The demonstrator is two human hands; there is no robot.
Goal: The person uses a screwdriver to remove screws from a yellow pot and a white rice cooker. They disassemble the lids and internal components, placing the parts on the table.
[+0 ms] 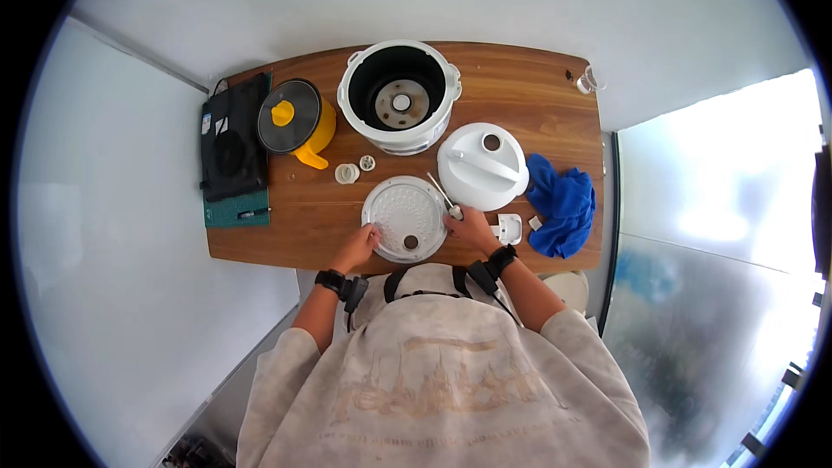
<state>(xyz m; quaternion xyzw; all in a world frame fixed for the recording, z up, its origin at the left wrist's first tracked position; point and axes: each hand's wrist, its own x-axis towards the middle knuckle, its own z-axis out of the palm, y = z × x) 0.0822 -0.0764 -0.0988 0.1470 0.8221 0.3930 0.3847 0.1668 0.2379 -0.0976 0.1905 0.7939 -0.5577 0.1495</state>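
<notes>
The round, pale inner lid plate of a cooker lies on the wooden table in front of me, with a dark hole near its lower edge. My left hand grips its left rim between bent fingers and thumb. At the plate's right side, my right hand is closed around a thin-shafted tool, its slim rod pointing up and left. Whether the tool is a screwdriver is too small to tell. Just beyond that hand lies the white outer lid with a raised handle bar and a round opening.
The white cooker body stands open behind the plate. Two small white parts lie left of centre. A yellow pot with a dark lid stands left, beside a black bag. A blue cloth and a white bracket lie right.
</notes>
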